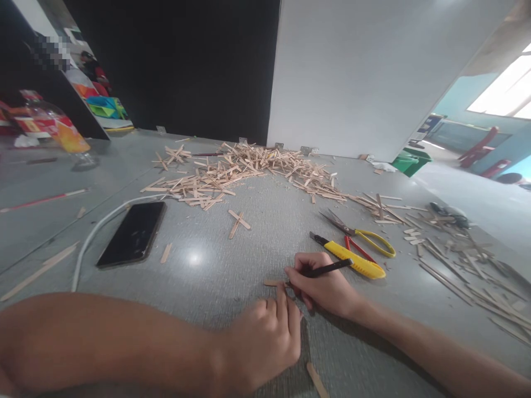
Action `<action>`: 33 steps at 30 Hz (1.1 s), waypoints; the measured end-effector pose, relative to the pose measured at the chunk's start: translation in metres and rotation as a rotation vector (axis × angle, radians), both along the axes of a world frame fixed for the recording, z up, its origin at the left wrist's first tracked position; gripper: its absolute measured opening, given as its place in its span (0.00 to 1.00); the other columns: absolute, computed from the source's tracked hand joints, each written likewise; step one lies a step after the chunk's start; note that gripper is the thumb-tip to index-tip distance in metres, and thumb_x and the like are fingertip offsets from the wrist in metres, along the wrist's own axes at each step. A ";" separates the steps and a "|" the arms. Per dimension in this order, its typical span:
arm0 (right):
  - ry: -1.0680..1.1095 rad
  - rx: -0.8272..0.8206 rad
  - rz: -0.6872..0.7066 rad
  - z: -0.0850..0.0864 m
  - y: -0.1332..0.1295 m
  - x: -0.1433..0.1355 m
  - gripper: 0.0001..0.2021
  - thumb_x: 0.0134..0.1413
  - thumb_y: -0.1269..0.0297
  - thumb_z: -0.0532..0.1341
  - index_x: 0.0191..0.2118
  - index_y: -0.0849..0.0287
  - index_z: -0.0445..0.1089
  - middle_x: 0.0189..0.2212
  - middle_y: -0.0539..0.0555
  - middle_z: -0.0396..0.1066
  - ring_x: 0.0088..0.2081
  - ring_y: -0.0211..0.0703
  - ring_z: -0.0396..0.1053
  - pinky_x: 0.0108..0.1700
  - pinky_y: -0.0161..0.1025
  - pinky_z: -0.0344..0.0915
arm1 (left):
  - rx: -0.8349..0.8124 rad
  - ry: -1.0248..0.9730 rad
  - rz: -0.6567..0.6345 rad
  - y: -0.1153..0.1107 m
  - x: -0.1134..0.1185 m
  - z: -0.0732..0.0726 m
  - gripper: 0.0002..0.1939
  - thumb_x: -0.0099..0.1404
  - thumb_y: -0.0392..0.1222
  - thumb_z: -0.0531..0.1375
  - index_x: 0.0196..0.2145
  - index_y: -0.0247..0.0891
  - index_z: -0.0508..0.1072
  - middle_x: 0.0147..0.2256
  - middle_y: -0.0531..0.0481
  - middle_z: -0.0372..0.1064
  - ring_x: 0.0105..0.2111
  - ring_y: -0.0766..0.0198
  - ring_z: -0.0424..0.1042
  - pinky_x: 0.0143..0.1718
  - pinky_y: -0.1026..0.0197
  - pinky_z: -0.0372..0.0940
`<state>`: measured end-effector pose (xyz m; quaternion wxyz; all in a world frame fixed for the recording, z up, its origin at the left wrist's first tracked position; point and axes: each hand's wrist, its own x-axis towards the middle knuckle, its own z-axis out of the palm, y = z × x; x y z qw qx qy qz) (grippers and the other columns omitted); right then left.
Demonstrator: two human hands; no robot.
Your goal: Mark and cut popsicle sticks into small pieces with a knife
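My right hand (323, 284) is closed around a black pen (329, 268), its tip end hidden by the fingers. Just left of it, my left hand (269, 337) rests on the grey table with fingers bent, its fingertips by a short wooden stick (274, 283) that lies flat under the pen hand. A yellow cutter (352, 258) and scissors with yellow handles (373, 240) lie beyond my right hand, with a red-handled tool (360, 249) between them. Another stick piece (317, 380) is near the front edge. Crossed sticks (239, 223) lie ahead of my hands.
A large pile of sticks (249, 163) spreads along the back of the table (215, 265). At left are a phone (133, 235), a white cable (91, 232) and a bottle (68, 138). Wood strips (456, 276) are scattered at right. Panels stand behind.
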<state>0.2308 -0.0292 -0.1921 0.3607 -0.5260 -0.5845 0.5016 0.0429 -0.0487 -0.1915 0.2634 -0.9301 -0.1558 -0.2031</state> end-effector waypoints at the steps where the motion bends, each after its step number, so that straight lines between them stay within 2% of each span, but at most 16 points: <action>1: 0.005 -0.006 -0.002 0.000 0.000 0.000 0.19 0.64 0.62 0.62 0.22 0.55 0.60 0.12 0.43 0.64 0.11 0.31 0.61 0.12 0.26 0.51 | 0.000 -0.002 0.000 0.000 0.000 0.000 0.15 0.63 0.27 0.53 0.37 0.25 0.80 0.35 0.31 0.82 0.26 0.56 0.81 0.22 0.62 0.69; 10: -0.038 0.000 -0.005 0.000 -0.002 0.001 0.18 0.63 0.62 0.63 0.22 0.55 0.60 0.12 0.42 0.62 0.11 0.30 0.59 0.12 0.26 0.49 | 0.037 -0.016 0.008 0.000 0.000 -0.001 0.13 0.63 0.29 0.56 0.37 0.25 0.80 0.35 0.31 0.82 0.26 0.54 0.80 0.22 0.61 0.68; 19: -0.084 0.012 -0.004 0.005 -0.002 0.000 0.19 0.62 0.66 0.61 0.21 0.54 0.55 0.11 0.41 0.59 0.11 0.31 0.61 0.12 0.26 0.50 | 0.024 -0.020 0.002 -0.001 -0.001 -0.002 0.14 0.61 0.28 0.55 0.38 0.24 0.80 0.36 0.31 0.82 0.27 0.54 0.81 0.23 0.61 0.68; 26: -0.005 0.008 0.025 0.002 -0.003 0.002 0.19 0.66 0.59 0.62 0.23 0.55 0.60 0.12 0.43 0.62 0.11 0.31 0.61 0.12 0.26 0.52 | 0.008 0.033 -0.002 -0.001 -0.002 0.001 0.14 0.62 0.29 0.55 0.39 0.24 0.81 0.36 0.31 0.82 0.27 0.56 0.81 0.23 0.62 0.68; 33: 0.011 0.032 0.018 0.001 -0.002 0.001 0.19 0.64 0.60 0.63 0.23 0.55 0.60 0.13 0.43 0.63 0.12 0.31 0.61 0.13 0.26 0.52 | 0.011 0.011 0.006 0.000 0.000 0.002 0.14 0.63 0.27 0.54 0.39 0.25 0.80 0.36 0.31 0.82 0.26 0.56 0.80 0.22 0.62 0.69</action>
